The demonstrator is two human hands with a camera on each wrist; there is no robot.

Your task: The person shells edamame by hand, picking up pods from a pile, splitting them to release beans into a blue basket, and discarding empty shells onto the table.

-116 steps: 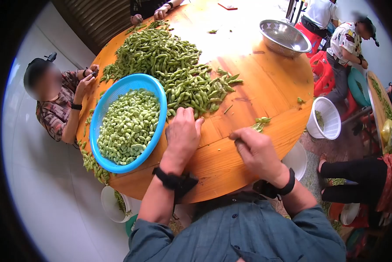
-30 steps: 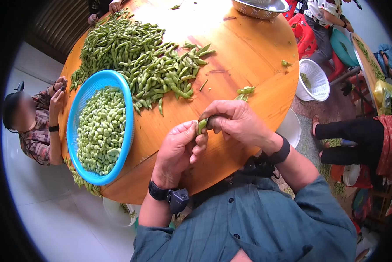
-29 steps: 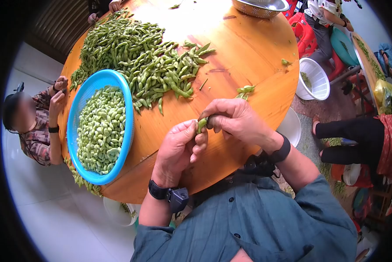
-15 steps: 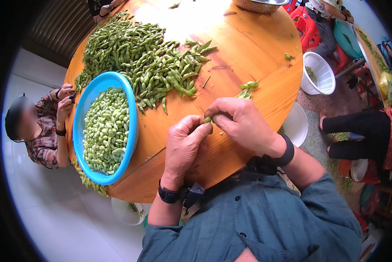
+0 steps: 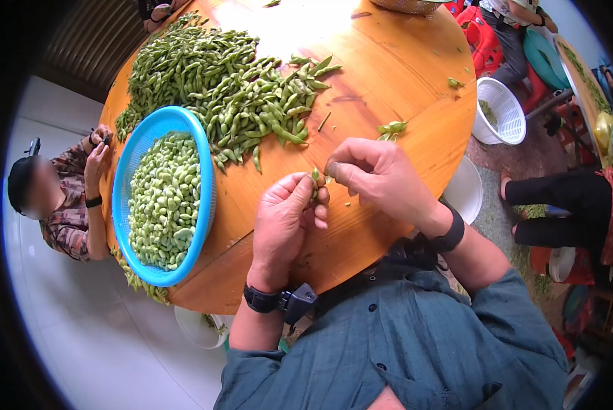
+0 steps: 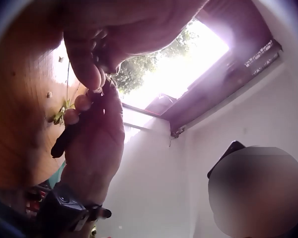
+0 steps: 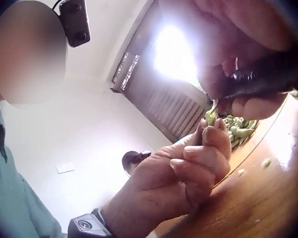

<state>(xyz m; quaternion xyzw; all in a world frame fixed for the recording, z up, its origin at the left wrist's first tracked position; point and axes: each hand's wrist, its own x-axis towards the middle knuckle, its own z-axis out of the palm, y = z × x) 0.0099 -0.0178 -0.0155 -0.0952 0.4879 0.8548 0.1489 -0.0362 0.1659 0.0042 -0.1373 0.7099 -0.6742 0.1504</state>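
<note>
So, one green pod (image 5: 314,175) is held up over the near part of the wooden table (image 5: 409,89), pinched between the thumb and fingers of the left hand (image 5: 281,222). The right hand (image 5: 387,176) is held right beside it, fingers bent and thumb brought in close to the forefinger. Whether anything is gripped in there can't really be told, since the fingertips are partly hidden and kinda blurry in the wrist views.

To the left, a blue basket (image 5: 206,171) is filled with shelled beans (image 5: 164,198). A big pile of pods (image 5: 231,96) is spread behind and beside it, with a few more pods scattered at the table's edge. A stem (image 5: 325,121) is seen lying near the pile, a small clump (image 5: 392,128) is placed beyond the right hand, and a loose bean (image 5: 348,203) can be spotted on the wood just below the hands.

A metal colander (image 5: 415,6) is cut off by the top of the head view. Off the right side, some green bits are held in a white basket (image 5: 499,109). A boxy camera (image 5: 301,303) is strapped to the left wrist; any lettering on it can't be made out.
</note>
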